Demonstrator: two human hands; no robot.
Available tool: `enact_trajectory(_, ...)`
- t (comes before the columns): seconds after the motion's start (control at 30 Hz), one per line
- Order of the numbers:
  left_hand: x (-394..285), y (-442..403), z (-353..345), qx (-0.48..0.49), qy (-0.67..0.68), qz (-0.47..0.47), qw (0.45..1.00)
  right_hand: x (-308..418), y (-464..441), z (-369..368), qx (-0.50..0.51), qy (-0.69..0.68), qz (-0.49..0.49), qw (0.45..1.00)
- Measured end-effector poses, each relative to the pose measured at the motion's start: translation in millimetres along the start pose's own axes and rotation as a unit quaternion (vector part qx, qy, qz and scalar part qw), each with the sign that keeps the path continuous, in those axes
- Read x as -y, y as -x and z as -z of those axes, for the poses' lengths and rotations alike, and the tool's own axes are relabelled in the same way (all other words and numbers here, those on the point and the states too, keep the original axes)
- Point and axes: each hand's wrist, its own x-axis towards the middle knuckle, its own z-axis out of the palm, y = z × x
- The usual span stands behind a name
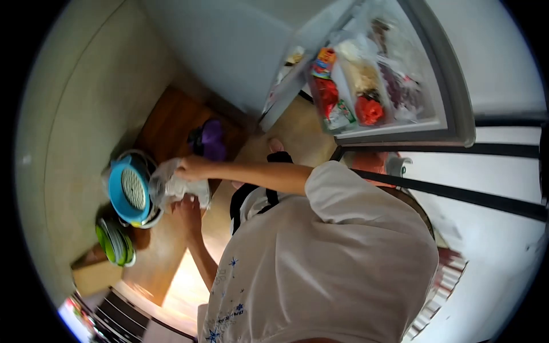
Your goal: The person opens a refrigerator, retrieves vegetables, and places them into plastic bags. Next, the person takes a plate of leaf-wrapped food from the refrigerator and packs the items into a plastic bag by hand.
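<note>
A clear plastic bag (pixel 166 186) with something whitish in it is between my two hands. My right hand (pixel 193 168) reaches in from the right, its fingers closed on the bag's upper side. Below it, my left hand (pixel 186 208) grips the bag's lower edge with bent fingers. The bag's open-looking end points left, close to a blue basin (pixel 117 186) that has a pale perforated insert. What exactly the bag contains is too blurred to tell.
A purple bag (pixel 213 140) lies on the brown wooden surface (pixel 166 123). Green and white containers (pixel 116 243) stand beside the basin. An open fridge door (pixel 426 134) with bagged food is at the upper right. Dark bars (pixel 457 197) cross the right side.
</note>
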Motion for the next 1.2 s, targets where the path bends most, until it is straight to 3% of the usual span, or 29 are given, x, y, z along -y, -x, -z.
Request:
enact_trajectory(0.07,-18,-26,28,-0.079,-0.009,-0.023,0.997,-6,-1,31,-0.055,-0.009,0.054,0.997)
enact_trajectory(0.13,-16,-28,36,-0.061,-0.015,-0.033,0.997,-8,28,55,-0.045,-0.033,0.025,0.998)
enact_trajectory(0.2,-37,-28,48,-0.047,-0.049,0.018,0.998,-26,70,86,-0.098,-0.073,0.087,0.989)
enact_trajectory(0.27,-47,-32,44,-0.056,-0.040,0.006,0.998,-14,145,153,-0.093,-0.158,-0.030,0.983)
enact_trajectory(0.33,-61,-38,41,-0.060,-0.020,0.000,0.998,-86,199,166,-0.234,-0.277,-0.095,0.927)
enact_trajectory(0.37,-68,-43,36,-0.050,0.003,0.014,0.999,-105,239,185,-0.312,-0.386,-0.153,0.854)
enact_trajectory(0.4,-84,-51,37,-0.065,-0.001,-0.005,0.998,-132,274,202,-0.405,-0.361,-0.220,0.810)
enact_trajectory(0.43,-103,-55,37,-0.076,-0.006,-0.022,0.997,-174,317,209,-0.475,-0.250,-0.255,0.804)
enact_trajectory(0.47,-120,-58,38,-0.086,-0.010,-0.036,0.996,-202,348,206,-0.595,-0.242,-0.240,0.727)
enact_trajectory(0.5,-135,-63,40,-0.080,0.005,-0.044,0.996,-222,372,211,-0.663,-0.141,-0.282,0.679)
enact_trajectory(0.6,-171,-81,42,-0.138,-0.014,-0.141,0.980,-239,420,228,-0.626,-0.054,-0.331,0.704)
enact_trajectory(0.67,-190,-90,43,-0.124,-0.037,-0.142,0.981,-247,426,217,-0.614,0.081,-0.323,0.715)
enact_trajectory(0.77,-203,-101,34,-0.109,-0.016,-0.143,0.984,-229,423,238,-0.679,-0.160,-0.319,0.642)
enact_trajectory(0.87,-207,-112,17,-0.106,0.003,-0.167,0.980,-267,439,236,-0.637,0.086,-0.349,0.682)
enact_trajectory(0.97,-213,-110,0,-0.071,0.023,-0.169,0.983,-267,436,256,-0.670,0.060,-0.235,0.701)
enact_trajectory(1.07,-225,-101,-20,-0.044,0.053,-0.158,0.985,-355,463,257,-0.715,0.206,-0.286,0.603)
enact_trajectory(1.13,-232,-92,-26,-0.057,0.069,-0.171,0.981,-395,480,266,-0.732,0.096,-0.284,0.611)
enact_trajectory(1.2,-227,-83,-39,-0.051,0.085,-0.156,0.983,-383,480,282,-0.751,0.017,-0.257,0.608)
